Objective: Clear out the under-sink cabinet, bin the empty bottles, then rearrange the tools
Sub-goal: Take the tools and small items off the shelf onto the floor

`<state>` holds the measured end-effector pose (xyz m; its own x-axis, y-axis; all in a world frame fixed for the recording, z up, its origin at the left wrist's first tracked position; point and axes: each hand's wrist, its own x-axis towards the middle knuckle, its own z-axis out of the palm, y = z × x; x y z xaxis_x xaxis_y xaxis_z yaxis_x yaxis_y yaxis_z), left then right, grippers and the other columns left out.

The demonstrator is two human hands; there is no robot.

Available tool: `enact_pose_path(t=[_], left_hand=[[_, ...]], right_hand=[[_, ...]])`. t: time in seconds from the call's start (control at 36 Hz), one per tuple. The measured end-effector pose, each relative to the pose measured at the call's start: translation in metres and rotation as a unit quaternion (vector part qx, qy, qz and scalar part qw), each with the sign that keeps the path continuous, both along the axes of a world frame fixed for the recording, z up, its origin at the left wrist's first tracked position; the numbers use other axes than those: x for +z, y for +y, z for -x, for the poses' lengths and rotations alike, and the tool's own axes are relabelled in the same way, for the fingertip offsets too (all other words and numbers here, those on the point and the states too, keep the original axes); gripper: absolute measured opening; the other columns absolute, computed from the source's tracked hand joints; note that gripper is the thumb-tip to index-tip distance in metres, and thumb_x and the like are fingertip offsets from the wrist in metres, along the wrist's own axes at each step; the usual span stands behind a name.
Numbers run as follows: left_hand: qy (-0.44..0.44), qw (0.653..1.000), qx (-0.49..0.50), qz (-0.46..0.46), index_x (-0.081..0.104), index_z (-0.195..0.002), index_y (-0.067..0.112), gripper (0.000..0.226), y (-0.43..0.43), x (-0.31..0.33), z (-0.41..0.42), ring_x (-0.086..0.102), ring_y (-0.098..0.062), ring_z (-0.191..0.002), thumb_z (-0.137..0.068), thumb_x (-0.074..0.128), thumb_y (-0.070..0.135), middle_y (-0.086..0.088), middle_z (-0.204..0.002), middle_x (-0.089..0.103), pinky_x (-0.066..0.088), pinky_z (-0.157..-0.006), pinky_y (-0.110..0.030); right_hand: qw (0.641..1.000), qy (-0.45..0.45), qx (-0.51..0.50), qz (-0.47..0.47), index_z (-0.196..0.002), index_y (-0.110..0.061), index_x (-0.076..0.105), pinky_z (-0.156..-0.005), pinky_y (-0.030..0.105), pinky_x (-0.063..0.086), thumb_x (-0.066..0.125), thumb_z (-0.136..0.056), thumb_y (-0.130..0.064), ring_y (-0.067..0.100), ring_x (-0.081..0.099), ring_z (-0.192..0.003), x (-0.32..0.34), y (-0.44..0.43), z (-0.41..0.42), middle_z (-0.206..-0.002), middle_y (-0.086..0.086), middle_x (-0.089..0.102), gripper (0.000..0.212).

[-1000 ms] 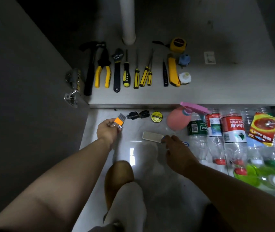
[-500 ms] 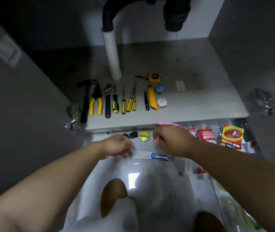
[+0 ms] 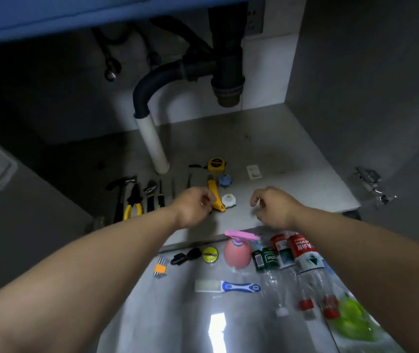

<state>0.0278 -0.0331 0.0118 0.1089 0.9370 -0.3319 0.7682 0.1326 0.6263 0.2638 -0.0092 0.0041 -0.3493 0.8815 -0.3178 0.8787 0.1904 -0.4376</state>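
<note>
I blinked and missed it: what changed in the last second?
The left hand let go of the orange hex keys, now on the floor; the right hand left the brush. Both moved forward over the cabinet floor. The tools and bottles stayed put.

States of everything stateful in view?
left hand grip: curled beside utility knife, contact unclear
right hand grip: loosely curled, empty
utility knife: flat on cabinet floor
water bottles: capped, lying on floor
cabinet doors: open
</note>
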Motion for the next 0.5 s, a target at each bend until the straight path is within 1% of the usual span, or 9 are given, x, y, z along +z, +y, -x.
enact_pose_path(t=[0.06,0.11,0.19,0.25,0.33,0.36,0.42,0.47,0.5], left_hand=[[-0.009,1.0,0.011,-0.014,0.065,-0.118,0.006,0.027,0.018,-0.02,-0.004,0.063,-0.026,-0.093,-0.096,0.051,-0.001,-0.011,-0.097,0.065,0.049,-0.086,-0.027],[0.005,0.999,0.016,-0.042,0.062,-0.129,0.014,0.034,0.034,-0.033,-0.008,0.066,-0.026,-0.104,-0.097,0.052,0.005,-0.009,-0.112,0.069,0.052,-0.094,-0.031],[0.012,0.996,0.02,-0.083,0.059,-0.137,0.02,0.044,0.055,-0.044,-0.013,0.063,-0.033,-0.111,-0.097,0.051,0.005,-0.014,-0.125,0.064,0.052,-0.094,-0.034],[0.027,0.995,0.005,-0.096,0.061,-0.137,0.018,0.048,0.07,-0.048,-0.017,0.06,-0.036,-0.116,-0.093,0.051,0.002,-0.017,-0.13,0.062,0.051,-0.097,-0.037],[0.096,0.987,-0.035,-0.121,0.059,-0.137,0.014,0.048,0.091,-0.055,-0.018,0.055,-0.032,-0.126,-0.09,0.055,0.005,-0.013,-0.14,0.059,0.046,-0.104,-0.037],[0.108,0.985,-0.046,-0.125,0.059,-0.137,0.012,0.046,0.097,-0.058,-0.019,0.055,-0.032,-0.125,-0.091,0.056,0.006,-0.013,-0.139,0.059,0.046,-0.104,-0.036],[0.113,0.984,-0.062,-0.122,0.065,-0.126,0.008,0.034,0.106,-0.065,-0.021,0.059,-0.034,-0.116,-0.094,0.054,0.005,-0.015,-0.128,0.063,0.049,-0.097,-0.039],[0.13,0.981,-0.067,-0.128,0.069,-0.111,0.008,0.024,0.112,-0.071,-0.023,0.062,-0.034,-0.103,-0.094,0.053,0.005,-0.015,-0.113,0.066,0.051,-0.085,-0.038],[0.137,0.979,-0.064,-0.139,0.07,-0.108,0.007,0.022,0.115,-0.074,-0.023,0.061,-0.034,-0.101,-0.094,0.054,0.007,-0.015,-0.111,0.066,0.051,-0.081,-0.037]], right_hand=[[1.0,0.022,-0.016,0.0,-0.111,-0.025,0.063,-0.08,0.026,0.045,0.059,-0.088,-0.012,0.025,0.06,-0.095,-0.018,0.01,0.008,-0.115,0.007,0.055,0.026],[0.999,0.047,-0.022,-0.005,-0.116,-0.025,0.062,-0.082,0.028,0.048,0.061,-0.087,-0.014,0.022,0.059,-0.091,-0.034,0.017,0.017,-0.115,0.006,0.053,0.03],[0.997,0.069,-0.018,-0.01,-0.125,-0.028,0.059,-0.092,0.032,0.05,0.066,-0.086,-0.018,0.025,0.061,-0.093,-0.052,0.025,0.032,-0.116,0.005,0.044,0.041],[0.996,0.08,-0.013,-0.021,-0.127,-0.03,0.058,-0.096,0.035,0.05,0.066,-0.086,-0.018,0.029,0.059,-0.098,-0.062,0.029,0.04,-0.115,0.005,0.04,0.044],[0.994,0.093,0.0,-0.059,-0.122,-0.027,0.063,-0.094,0.039,0.049,0.063,-0.085,-0.016,0.033,0.054,-0.105,-0.073,0.035,0.049,-0.112,0.009,0.044,0.039],[0.994,0.091,-0.001,-0.064,-0.121,-0.027,0.064,-0.094,0.039,0.049,0.062,-0.085,-0.016,0.034,0.054,-0.105,-0.075,0.038,0.052,-0.113,0.01,0.045,0.038],[0.993,0.088,-0.001,-0.075,-0.117,-0.025,0.067,-0.092,0.037,0.05,0.062,-0.086,-0.015,0.033,0.056,-0.103,-0.079,0.043,0.056,-0.11,0.008,0.046,0.033],[0.992,0.072,0.0,-0.1,-0.108,-0.018,0.071,-0.084,0.03,0.047,0.063,-0.087,-0.012,0.03,0.057,-0.101,-0.082,0.049,0.06,-0.103,0.009,0.051,0.023],[0.992,0.054,0.003,-0.114,-0.104,-0.015,0.071,-0.079,0.027,0.043,0.064,-0.088,-0.011,0.03,0.058,-0.101,-0.082,0.052,0.061,-0.102,0.01,0.055,0.018]])
